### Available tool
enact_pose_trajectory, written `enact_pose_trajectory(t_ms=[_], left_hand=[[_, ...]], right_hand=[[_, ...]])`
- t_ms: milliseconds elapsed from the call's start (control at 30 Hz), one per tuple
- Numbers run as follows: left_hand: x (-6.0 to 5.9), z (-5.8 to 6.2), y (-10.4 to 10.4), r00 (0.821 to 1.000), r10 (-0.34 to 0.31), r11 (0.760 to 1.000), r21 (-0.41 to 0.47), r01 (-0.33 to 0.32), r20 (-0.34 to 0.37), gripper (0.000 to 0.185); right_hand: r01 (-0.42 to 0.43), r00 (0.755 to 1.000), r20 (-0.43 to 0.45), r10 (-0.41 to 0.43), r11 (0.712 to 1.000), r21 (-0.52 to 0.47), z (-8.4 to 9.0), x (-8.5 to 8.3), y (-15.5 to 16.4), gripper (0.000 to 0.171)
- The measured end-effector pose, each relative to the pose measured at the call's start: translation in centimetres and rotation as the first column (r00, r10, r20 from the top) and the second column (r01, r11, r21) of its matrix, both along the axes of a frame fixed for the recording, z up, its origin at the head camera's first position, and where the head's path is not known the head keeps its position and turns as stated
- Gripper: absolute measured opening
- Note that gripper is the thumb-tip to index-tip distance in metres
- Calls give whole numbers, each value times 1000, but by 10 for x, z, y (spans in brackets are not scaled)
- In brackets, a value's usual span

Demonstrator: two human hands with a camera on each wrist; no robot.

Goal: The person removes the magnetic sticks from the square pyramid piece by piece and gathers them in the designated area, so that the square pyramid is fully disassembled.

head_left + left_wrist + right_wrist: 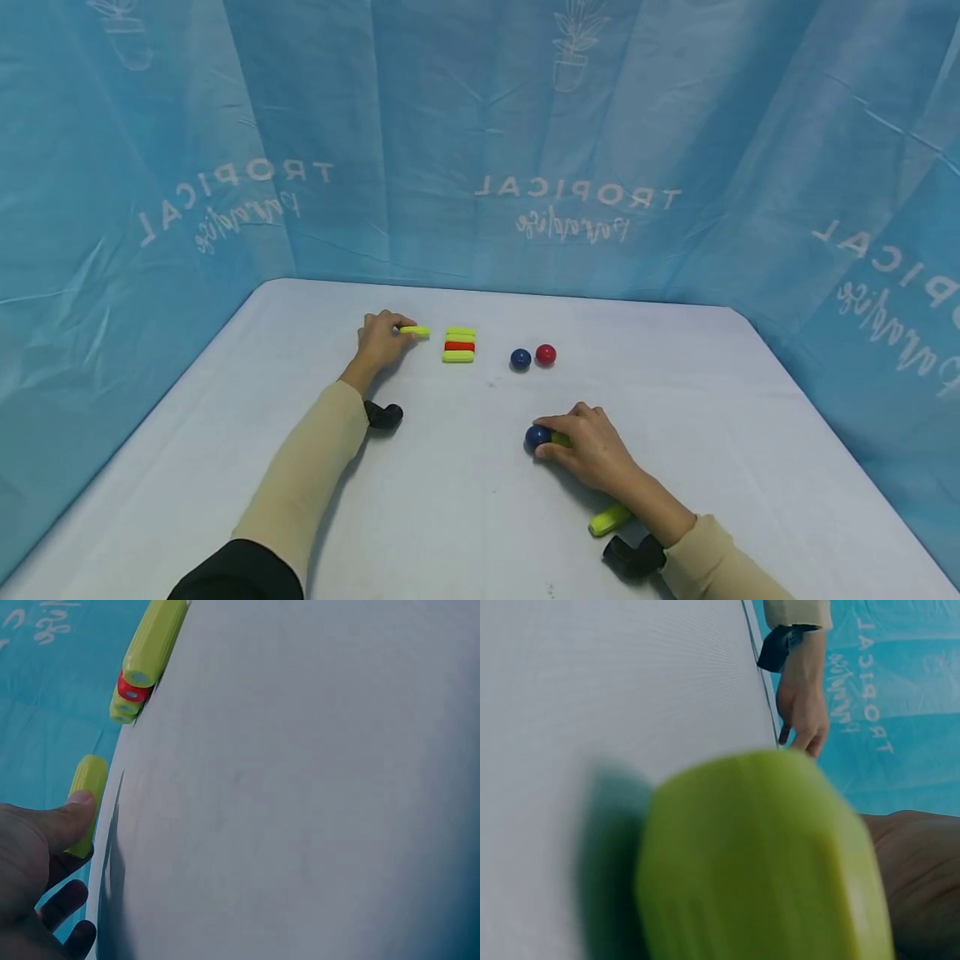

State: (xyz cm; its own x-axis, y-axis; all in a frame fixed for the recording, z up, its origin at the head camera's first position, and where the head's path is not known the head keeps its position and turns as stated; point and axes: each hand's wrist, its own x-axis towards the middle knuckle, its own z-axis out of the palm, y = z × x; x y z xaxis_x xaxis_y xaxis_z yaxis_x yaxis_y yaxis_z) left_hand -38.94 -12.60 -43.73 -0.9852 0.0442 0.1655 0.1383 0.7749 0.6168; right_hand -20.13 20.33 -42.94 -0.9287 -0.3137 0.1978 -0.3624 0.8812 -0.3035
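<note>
The left hand (381,340), left of centre in the head frame, pinches a grooved yellow-green bar (91,774), partly covered. The right hand (592,446), right of centre, grips a glossy blue ball (537,437). Just right of it, a yellow-green piece (561,439), apparently another bar, is mostly hidden.

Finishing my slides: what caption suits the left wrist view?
A left hand pinches a yellow-green stick beside a row of four more, one red.

A blue sheet (435,108) printed with mirrored TROPICAL lettering (577,192) surrounds a white table (450,508) with rounded far corners.
</note>
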Motion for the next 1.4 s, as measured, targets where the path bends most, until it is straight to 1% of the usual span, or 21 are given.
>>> enact_pose_trajectory(t_ms=[133,300,467,600,767,867,1067,1133,1233,1333,1400], left_hand=[[-4,0,4,1000,-2,1000,-17,2,4,29],[-8,-2,6,1000,3,998,-57,-1,27,28],[-8,-2,7,1000,-7,995,-101,9,27,29],[-7,-2,8,1000,-11,993,-119,13,17,28],[-7,-2,9,1000,-5,991,-136,7,19,27],[-6,-1,7,1000,-4,989,-146,7,23,27],[-4,1,5,999,-12,987,-160,17,31,28],[-4,1,4,999,-12,987,-159,17,32,31],[-1,2,4,1000,-6,990,-143,7,11,39],[5,2,3,999,12,997,-80,-15,-39,44],[14,2,5,997,20,1000,-8,-21,-73,43]], right_hand=[[-3,1000,3,3,1000,3,1,0,-1,40],[2,1000,19,-2,1000,5,3,0,-2,40],[4,1000,30,-5,1000,12,5,0,-2,43],[6,1000,16,-6,1000,13,8,2,1,48],[5,1000,-20,-5,1000,2,17,4,12,49],[-4,999,-40,4,1000,8,18,4,22,46],[-26,999,-32,27,999,35,10,3,37,38],[-31,999,-23,32,999,36,8,2,40,34],[-39,999,-18,39,999,27,5,1,41,29],[-46,999,-21,46,999,20,4,1,42,25],[-52,998,-24,52,998,20,3,1,41,25]])
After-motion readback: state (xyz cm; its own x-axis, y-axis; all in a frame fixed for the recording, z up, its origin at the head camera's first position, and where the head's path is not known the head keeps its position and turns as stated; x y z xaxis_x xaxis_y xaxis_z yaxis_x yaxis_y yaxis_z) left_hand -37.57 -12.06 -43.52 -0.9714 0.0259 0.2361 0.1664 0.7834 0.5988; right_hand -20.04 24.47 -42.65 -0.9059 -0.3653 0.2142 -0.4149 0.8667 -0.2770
